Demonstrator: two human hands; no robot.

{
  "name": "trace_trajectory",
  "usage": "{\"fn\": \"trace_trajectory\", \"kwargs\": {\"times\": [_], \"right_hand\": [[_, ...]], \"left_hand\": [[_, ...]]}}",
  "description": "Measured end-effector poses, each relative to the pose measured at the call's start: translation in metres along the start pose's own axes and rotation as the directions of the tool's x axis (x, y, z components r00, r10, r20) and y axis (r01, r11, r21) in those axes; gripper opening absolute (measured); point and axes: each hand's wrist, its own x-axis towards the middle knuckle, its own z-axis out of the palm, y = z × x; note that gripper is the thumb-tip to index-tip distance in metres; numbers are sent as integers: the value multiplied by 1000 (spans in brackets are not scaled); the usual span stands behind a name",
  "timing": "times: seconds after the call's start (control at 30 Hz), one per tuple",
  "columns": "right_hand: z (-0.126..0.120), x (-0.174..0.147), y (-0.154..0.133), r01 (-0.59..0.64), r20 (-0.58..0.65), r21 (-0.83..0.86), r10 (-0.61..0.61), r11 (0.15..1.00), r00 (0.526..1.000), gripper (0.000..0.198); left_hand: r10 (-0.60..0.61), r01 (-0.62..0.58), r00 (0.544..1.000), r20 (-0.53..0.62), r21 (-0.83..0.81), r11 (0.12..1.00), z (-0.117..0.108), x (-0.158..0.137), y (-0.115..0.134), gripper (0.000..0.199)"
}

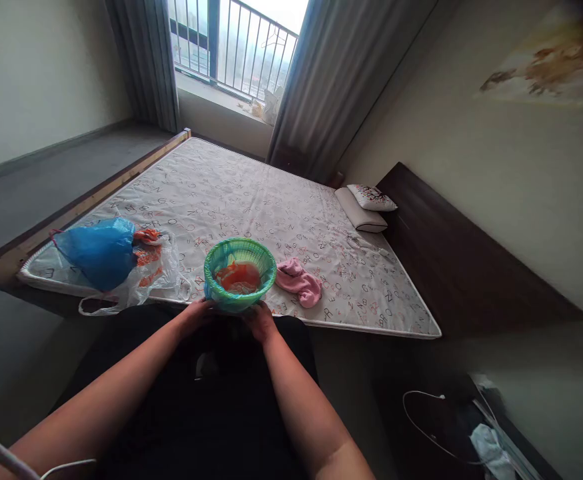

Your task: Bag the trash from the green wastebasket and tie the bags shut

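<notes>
Between my hands, at the near edge of the bed, is a green wastebasket (213, 259) with a blue bag lining it. Orange plastic and some clear wrapping lie inside. My left hand (197, 316) grips the basket's lower left side, its fingertips partly hidden beneath it. On the lower right side my right hand (260, 321) holds it too, fingers mostly out of sight. Just right of the basket a pink cloth (301, 283) lies crumpled on the mattress (231, 193). To the left sit a full blue plastic bag (102, 252) and a clear plastic bag (164, 267) with orange print.
A beige cushion (358, 210) and a patterned pillow (372, 197) rest by the dark headboard (446, 247). A wooden bed rail (121, 180) runs along the left. At lower right, a dark nightstand (411, 427) carries a white cable (416, 427). Grey curtains (331, 87) flank the window.
</notes>
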Motion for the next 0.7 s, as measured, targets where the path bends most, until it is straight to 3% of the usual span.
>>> {"fn": "trace_trajectory", "kwargs": {"times": [0.17, 0.33, 0.53, 0.7], "right_hand": [[8, -16, -9, -8, 145, 7, 7, 1000, 989, 35], [9, -21, -9, -50, 231, -39, 58, 998, 971, 43], [5, -18, -5, -73, 281, 30, 62, 997, 958, 34], [7, -18, -9, -97, 270, 110, 64, 989, 961, 24]], "left_hand": [[-12, 13, 999, 49, -24, 1000, 9, -6, 8, 49], [-45, 44, 995, 92, 8, 999, 13, -12, 6, 52], [-128, 132, 977, 168, -10, 991, 16, -13, 1, 32], [-90, 103, 983, 162, -71, 992, 7, -3, -4, 42]]}}
